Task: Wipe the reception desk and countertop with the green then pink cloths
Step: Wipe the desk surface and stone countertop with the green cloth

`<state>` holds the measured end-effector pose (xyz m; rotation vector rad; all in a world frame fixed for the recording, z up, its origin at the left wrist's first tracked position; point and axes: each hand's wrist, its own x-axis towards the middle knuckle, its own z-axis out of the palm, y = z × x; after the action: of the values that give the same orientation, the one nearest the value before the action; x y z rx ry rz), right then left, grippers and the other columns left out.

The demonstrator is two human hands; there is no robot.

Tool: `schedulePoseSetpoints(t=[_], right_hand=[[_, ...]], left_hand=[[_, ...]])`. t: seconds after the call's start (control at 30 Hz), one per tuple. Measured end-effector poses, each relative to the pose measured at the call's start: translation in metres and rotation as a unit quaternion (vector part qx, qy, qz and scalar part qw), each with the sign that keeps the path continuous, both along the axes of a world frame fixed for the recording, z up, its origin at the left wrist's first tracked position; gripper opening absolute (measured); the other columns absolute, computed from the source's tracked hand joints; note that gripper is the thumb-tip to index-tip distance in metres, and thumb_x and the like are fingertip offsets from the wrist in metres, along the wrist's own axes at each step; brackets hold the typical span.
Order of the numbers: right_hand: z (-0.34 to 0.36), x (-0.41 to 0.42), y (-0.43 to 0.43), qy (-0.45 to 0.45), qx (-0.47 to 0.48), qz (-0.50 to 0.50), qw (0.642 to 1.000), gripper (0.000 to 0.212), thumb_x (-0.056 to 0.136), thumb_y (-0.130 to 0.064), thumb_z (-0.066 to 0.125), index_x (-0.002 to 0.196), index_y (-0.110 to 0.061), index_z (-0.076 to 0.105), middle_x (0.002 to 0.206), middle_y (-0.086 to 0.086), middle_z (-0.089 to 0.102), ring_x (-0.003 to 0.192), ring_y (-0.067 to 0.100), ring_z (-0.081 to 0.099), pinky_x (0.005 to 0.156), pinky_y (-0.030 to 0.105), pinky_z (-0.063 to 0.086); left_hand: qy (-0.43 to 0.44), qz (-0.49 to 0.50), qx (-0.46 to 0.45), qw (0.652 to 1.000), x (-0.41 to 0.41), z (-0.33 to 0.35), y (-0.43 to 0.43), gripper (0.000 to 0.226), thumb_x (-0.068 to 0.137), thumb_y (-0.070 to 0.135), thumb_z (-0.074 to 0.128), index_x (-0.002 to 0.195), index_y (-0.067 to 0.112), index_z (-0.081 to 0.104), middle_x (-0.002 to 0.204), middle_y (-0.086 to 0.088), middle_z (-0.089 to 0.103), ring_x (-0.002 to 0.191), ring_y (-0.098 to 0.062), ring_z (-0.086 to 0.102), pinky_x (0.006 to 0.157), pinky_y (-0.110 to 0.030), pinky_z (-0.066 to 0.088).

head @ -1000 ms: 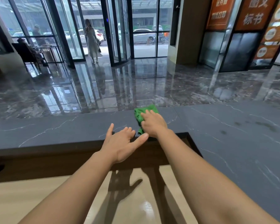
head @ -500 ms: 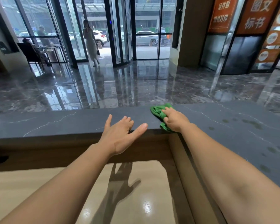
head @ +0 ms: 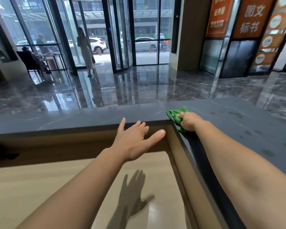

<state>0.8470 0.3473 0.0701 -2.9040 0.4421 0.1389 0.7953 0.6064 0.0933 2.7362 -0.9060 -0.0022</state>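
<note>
A crumpled green cloth (head: 175, 115) lies on the dark grey marble countertop (head: 238, 123), right at the inner corner where the counter turns. My right hand (head: 190, 121) grips the cloth and presses it down on the stone, covering its near half. My left hand (head: 135, 139) hovers with fingers spread above the light wooden reception desk (head: 40, 187), close to the counter's edge, holding nothing. No pink cloth is in view.
Faint damp spots (head: 234, 114) mark the countertop to the right. A brown wood panel (head: 56, 142) rises between desk and counter. Beyond lie a glossy lobby floor (head: 139, 86), glass doors, a person standing (head: 86, 48) and someone seated at the left (head: 31, 60).
My right hand has slid the green cloth rightward along the countertop to the inner corner. The left hand stays spread above the desk. The view has swung left.
</note>
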Motion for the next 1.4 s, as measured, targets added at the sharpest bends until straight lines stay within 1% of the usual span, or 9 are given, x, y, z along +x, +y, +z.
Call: schedulePoseSetpoints(t=[0.2,0.37,0.63,0.83,0.97,1.07,1.17,1.3,1.4], right_hand=[[0.002,-0.065,0.006,0.001,-0.018,0.03,0.999,0.06,0.095,0.0,0.039,0.151,-0.021,0.032,0.16,0.002,0.023,0.147,0.027,0.021,0.119,0.039,0.021],[-0.001,-0.112,0.007,0.018,-0.024,0.041,0.999,0.063,0.094,-0.001,0.036,0.152,-0.025,0.03,0.161,-0.002,0.018,0.147,0.028,0.019,0.119,0.043,0.021],[-0.002,-0.139,0.017,0.03,-0.053,0.068,0.996,0.057,0.097,-0.009,0.045,0.151,-0.013,0.027,0.158,0.01,0.023,0.145,0.029,0.022,0.115,0.041,0.025],[-0.008,-0.119,0.005,0.018,-0.045,0.091,0.995,0.057,0.097,-0.011,0.047,0.15,-0.011,0.026,0.158,0.012,0.02,0.146,0.029,0.017,0.117,0.04,0.02],[-0.013,-0.092,-0.015,0.017,-0.041,0.114,0.992,0.062,0.097,-0.011,0.046,0.153,-0.012,0.019,0.161,0.012,0.011,0.149,0.028,0.009,0.12,0.038,0.015],[-0.014,-0.067,-0.035,0.02,-0.034,0.141,0.989,0.063,0.097,-0.008,0.042,0.155,-0.013,0.015,0.163,0.01,0.005,0.15,0.026,0.004,0.121,0.038,0.012],[-0.014,-0.041,-0.053,0.014,-0.035,0.168,0.985,0.06,0.097,-0.008,0.041,0.153,-0.011,0.019,0.162,0.01,0.008,0.149,0.027,0.007,0.12,0.036,0.013],[-0.016,-0.004,-0.071,-0.001,-0.048,0.193,0.98,0.057,0.097,-0.017,0.045,0.15,-0.008,0.025,0.157,0.013,0.021,0.146,0.029,0.016,0.119,0.038,0.018],[-0.017,0.019,-0.076,-0.011,-0.038,0.203,0.978,0.05,0.096,-0.017,0.042,0.144,-0.006,0.032,0.151,0.014,0.029,0.143,0.03,0.021,0.117,0.041,0.022]], left_hand=[[0.007,0.011,0.0,1.0,-0.06,-0.002,0.002,0.114,0.066,0.088,-0.005,0.145,0.02,0.041,0.156,0.004,0.029,0.146,-0.006,0.012,0.113,-0.045,-0.02],[0.031,0.018,-0.007,0.999,-0.11,-0.003,-0.01,0.113,0.066,0.088,-0.001,0.146,0.02,0.039,0.157,0.003,0.027,0.146,-0.006,0.011,0.115,-0.046,-0.019],[0.038,0.027,0.011,0.999,-0.144,0.014,-0.032,0.107,0.067,0.082,0.005,0.147,0.019,0.038,0.157,0.001,0.026,0.147,-0.009,0.011,0.116,-0.048,-0.016],[0.048,0.035,0.015,0.998,-0.13,0.009,-0.059,0.103,0.069,0.083,0.01,0.148,0.021,0.036,0.157,0.002,0.025,0.147,-0.009,0.01,0.114,-0.048,-0.016],[0.05,0.049,0.014,0.997,-0.108,-0.001,-0.091,0.082,0.086,0.074,0.023,0.148,0.021,0.036,0.157,0.003,0.025,0.147,-0.009,0.011,0.115,-0.048,-0.016],[0.036,0.068,0.009,0.997,-0.087,-0.006,-0.117,0.062,0.094,0.054,0.036,0.146,0.02,0.039,0.157,0.003,0.026,0.147,-0.01,0.011,0.115,-0.048,-0.015],[0.023,0.106,0.016,0.994,-0.064,-0.011,-0.138,0.058,0.092,0.04,0.043,0.145,0.019,0.038,0.157,0.002,0.026,0.147,-0.011,0.012,0.115,-0.047,-0.015],[0.022,0.135,0.012,0.991,-0.035,-0.019,-0.161,0.051,0.093,0.036,0.044,0.142,0.021,0.042,0.156,0.002,0.029,0.146,-0.013,0.015,0.115,-0.045,-0.014],[0.039,0.136,0.005,0.99,-0.02,-0.017,-0.177,0.044,0.096,0.031,0.043,0.137,0.015,0.047,0.151,-0.002,0.036,0.144,-0.015,0.021,0.118,-0.039,-0.002]])
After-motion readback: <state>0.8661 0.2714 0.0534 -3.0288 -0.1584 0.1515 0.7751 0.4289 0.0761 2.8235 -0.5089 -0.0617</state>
